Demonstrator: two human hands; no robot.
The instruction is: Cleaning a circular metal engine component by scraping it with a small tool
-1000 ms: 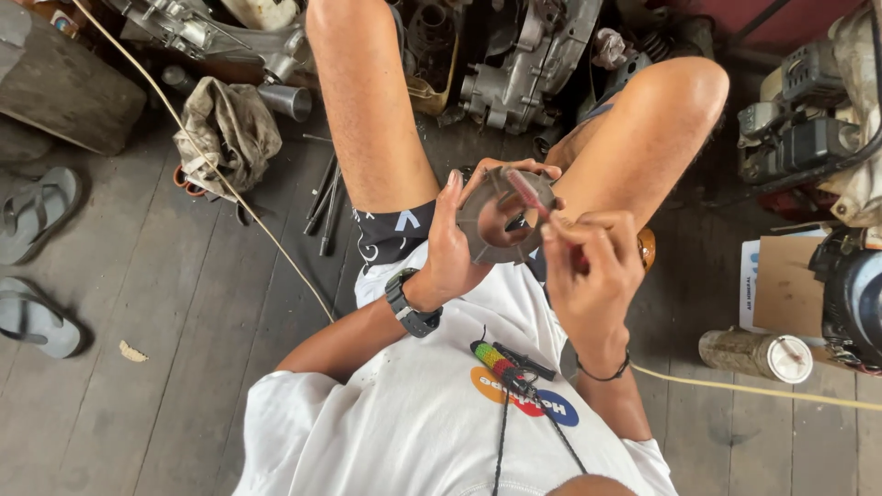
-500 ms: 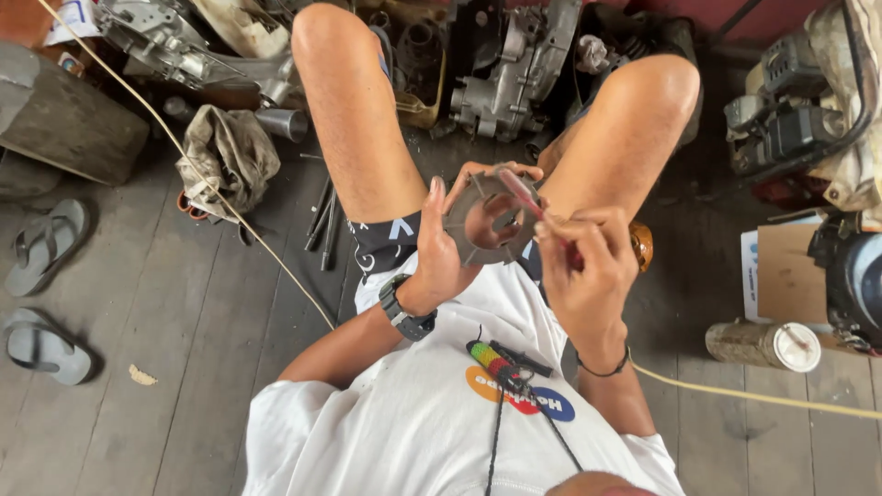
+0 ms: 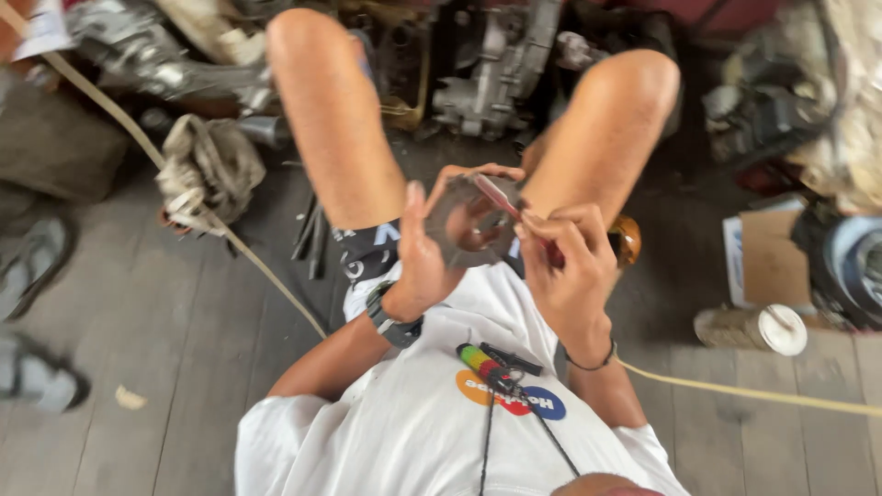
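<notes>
My left hand (image 3: 430, 246) grips a round grey metal part (image 3: 466, 230) with a hole in its middle, held up between my knees. My right hand (image 3: 568, 262) holds a thin red-handled tool (image 3: 514, 209) whose tip lies across the top of the metal part. A black watch is on my left wrist and a thin band on my right wrist. The frame is blurred, so the tool's tip is unclear.
Engine parts (image 3: 496, 64) lie on the plank floor beyond my knees. A dirty rag (image 3: 207, 165) and dark tools (image 3: 310, 237) sit at the left, sandals (image 3: 32, 266) at the far left. A can (image 3: 753, 329), cardboard (image 3: 772, 262) and a tan cord (image 3: 735, 390) are at the right.
The view has shifted and blurred. My hands stay together on the metal part, with the red tool still across it; the part has turned slightly.
</notes>
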